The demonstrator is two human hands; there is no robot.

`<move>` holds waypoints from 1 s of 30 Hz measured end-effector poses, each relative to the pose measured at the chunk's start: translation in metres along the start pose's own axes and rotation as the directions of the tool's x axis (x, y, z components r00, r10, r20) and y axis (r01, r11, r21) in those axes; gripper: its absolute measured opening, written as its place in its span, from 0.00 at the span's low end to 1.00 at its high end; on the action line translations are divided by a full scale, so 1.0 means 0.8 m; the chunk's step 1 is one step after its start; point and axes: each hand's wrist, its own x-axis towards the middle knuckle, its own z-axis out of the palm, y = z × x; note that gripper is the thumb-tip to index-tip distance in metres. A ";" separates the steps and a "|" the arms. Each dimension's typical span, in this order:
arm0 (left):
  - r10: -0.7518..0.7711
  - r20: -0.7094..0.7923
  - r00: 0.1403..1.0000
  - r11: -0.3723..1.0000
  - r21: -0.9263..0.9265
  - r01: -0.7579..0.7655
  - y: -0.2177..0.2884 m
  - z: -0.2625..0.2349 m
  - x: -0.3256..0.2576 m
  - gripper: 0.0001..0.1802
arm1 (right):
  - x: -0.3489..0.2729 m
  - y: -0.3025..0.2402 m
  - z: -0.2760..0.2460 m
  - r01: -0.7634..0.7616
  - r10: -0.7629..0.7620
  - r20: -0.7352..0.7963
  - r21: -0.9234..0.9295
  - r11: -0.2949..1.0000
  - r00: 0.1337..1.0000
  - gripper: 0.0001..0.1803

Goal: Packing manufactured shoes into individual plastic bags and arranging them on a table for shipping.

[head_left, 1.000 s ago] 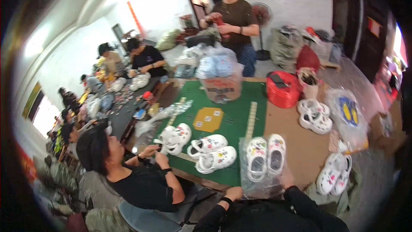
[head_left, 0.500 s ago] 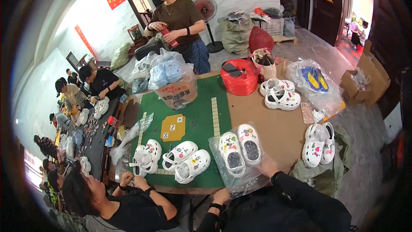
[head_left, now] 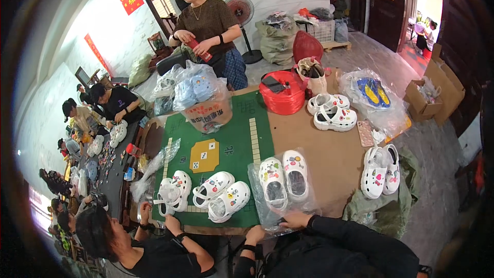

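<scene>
The left hand [head_left: 256,234] is low, at the near edge of the table [head_left: 334,164], with bent fingers; it lies at 7 o'clock from the white shoes [head_left: 271,175]. The right hand [head_left: 297,220], at 6 o'clock from them, reaches in from 4 o'clock in a dark sleeve [head_left: 345,234], and its fingers point to 9 o'clock over the clear bag [head_left: 256,203]. The two hands are apart from each other. Whether either hand pinches the plastic, I cannot tell.

The left fingertips are hard to make out, and the left forearm is cut off by the lower edge. The right hand covers part of the bag. Whether the shoes are inside the bag or only upon it is not clear.

The shoes lie side by side where the green mat [head_left: 242,139] meets the brown surface. Their toes point to 12 o'clock, slightly toward 11; the long axes run nearly parallel, down to the heels near 6 o'clock.
</scene>
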 end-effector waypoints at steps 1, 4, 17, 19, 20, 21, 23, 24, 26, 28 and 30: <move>-0.052 0.051 0.997 0.998 -0.043 0.054 -0.014 0.005 0.005 0.18 | -0.008 -0.008 -0.006 0.114 -0.123 -0.073 -0.115 0.987 0.990 0.36; -0.055 -0.018 0.998 0.988 -0.145 0.052 -0.022 0.001 0.005 0.15 | -0.043 0.034 -0.011 0.192 -0.200 -0.062 -0.104 0.976 0.978 0.42; 0.067 -0.381 0.922 0.829 -0.493 -0.264 -0.006 -0.031 -0.031 0.22 | -0.151 0.067 -0.037 0.112 -0.271 -0.177 -0.604 0.789 0.946 0.18; 0.106 -0.409 0.906 0.848 -0.439 -0.297 -0.005 -0.033 -0.043 0.25 | -0.159 0.061 -0.050 0.135 -0.273 -0.143 -0.603 0.786 0.951 0.16; 0.228 -0.423 0.877 0.894 -0.266 -0.361 -0.004 -0.034 -0.049 0.27 | -0.165 0.058 -0.059 0.150 -0.313 -0.147 -0.642 0.752 0.938 0.15; 0.351 -0.413 0.840 0.904 -0.085 -0.420 -0.003 -0.033 -0.050 0.29 | -0.170 0.056 -0.062 0.163 -0.351 -0.148 -0.680 0.715 0.925 0.14; 0.382 -0.404 0.832 0.897 -0.053 -0.438 -0.010 -0.027 -0.058 0.29 | -0.181 0.051 -0.061 0.133 -0.299 -0.138 -0.670 0.730 0.944 0.14; 0.409 -0.395 0.822 0.890 -0.026 -0.455 -0.012 -0.026 -0.060 0.30 | -0.185 0.049 -0.062 0.114 -0.353 -0.216 -0.688 0.716 0.910 0.11; 0.401 -0.322 0.858 0.901 -0.032 -0.432 -0.010 -0.027 -0.059 0.29 | -0.193 0.042 -0.066 0.079 -0.390 -0.296 -0.700 0.709 0.872 0.09; 0.385 -0.255 0.887 0.913 -0.031 -0.406 -0.010 -0.028 -0.055 0.28 | -0.191 0.033 -0.070 0.072 -0.351 -0.311 -0.650 0.756 0.883 0.10; 0.429 -0.353 0.832 0.885 -0.019 -0.464 -0.013 -0.022 -0.050 0.27 | -0.175 0.030 -0.068 0.064 -0.324 -0.287 -0.652 0.756 0.901 0.10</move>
